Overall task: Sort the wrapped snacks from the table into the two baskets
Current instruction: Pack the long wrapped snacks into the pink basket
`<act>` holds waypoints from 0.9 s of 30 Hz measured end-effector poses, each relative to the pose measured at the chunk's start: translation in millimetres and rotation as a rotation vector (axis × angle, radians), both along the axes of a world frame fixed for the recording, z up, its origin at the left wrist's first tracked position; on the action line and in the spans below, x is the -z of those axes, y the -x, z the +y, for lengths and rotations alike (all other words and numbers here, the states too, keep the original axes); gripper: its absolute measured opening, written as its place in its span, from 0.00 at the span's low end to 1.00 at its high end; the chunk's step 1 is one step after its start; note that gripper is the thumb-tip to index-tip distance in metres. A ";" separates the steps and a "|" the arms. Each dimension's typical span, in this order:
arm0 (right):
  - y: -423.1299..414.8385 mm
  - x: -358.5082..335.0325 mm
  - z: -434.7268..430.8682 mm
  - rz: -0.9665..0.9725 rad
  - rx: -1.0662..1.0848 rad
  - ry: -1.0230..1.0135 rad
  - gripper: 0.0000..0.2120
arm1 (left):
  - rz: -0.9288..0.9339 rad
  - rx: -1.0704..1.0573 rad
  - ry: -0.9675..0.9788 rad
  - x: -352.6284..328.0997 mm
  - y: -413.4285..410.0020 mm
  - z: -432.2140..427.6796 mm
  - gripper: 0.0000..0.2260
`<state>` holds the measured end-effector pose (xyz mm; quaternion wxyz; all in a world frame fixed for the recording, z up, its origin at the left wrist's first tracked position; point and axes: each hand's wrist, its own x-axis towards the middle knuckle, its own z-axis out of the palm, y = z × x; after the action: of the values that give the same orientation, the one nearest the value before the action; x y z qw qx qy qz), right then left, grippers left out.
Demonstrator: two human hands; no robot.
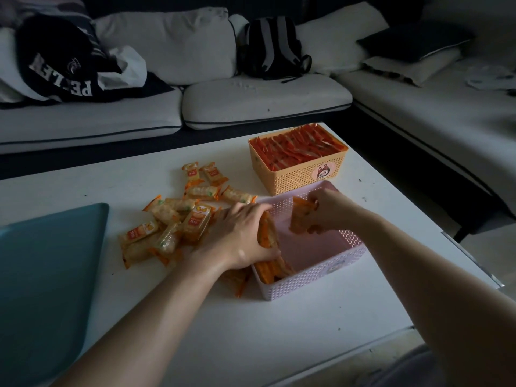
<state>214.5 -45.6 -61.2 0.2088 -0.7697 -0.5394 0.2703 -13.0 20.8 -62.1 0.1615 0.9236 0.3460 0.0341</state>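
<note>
A pile of orange-wrapped snacks point(173, 222) lies on the white table point(279, 317), left of a pink basket point(315, 280). My left hand point(237, 238) grips several of these snacks against the pink basket's left wall, where more stand on edge. My right hand point(326, 210) holds a bunch of orange-wrapped snacks above the basket's far side. Behind it stands an orange basket point(301, 178) packed with red-wrapped snacks point(296, 148).
A teal flat object point(47, 277) covers the table's left part. One snack point(240, 283) lies under my left wrist beside the pink basket. A sofa point(251, 99) with cushions, clothes and a backpack runs behind the table and along the right.
</note>
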 end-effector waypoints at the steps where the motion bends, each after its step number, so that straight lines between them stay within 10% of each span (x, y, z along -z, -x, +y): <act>1: 4.8 0.5 2.0 0.014 0.026 -0.013 0.04 | -0.008 -0.015 0.021 -0.6 0.5 -0.4 0.43; 15: 31.0 3.2 13.1 -0.176 -0.002 0.051 0.13 | -0.151 0.007 0.030 1.9 -0.2 2.7 0.47; 27: 38.7 -7.3 5.1 -0.210 -0.020 0.052 0.25 | -0.426 -0.195 0.003 -9.3 47.4 1.4 0.26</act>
<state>175.8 -40.5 -53.9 0.1284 -0.7934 -0.5588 0.2042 -60.5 22.1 -52.8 0.2281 0.8575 0.3917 0.2434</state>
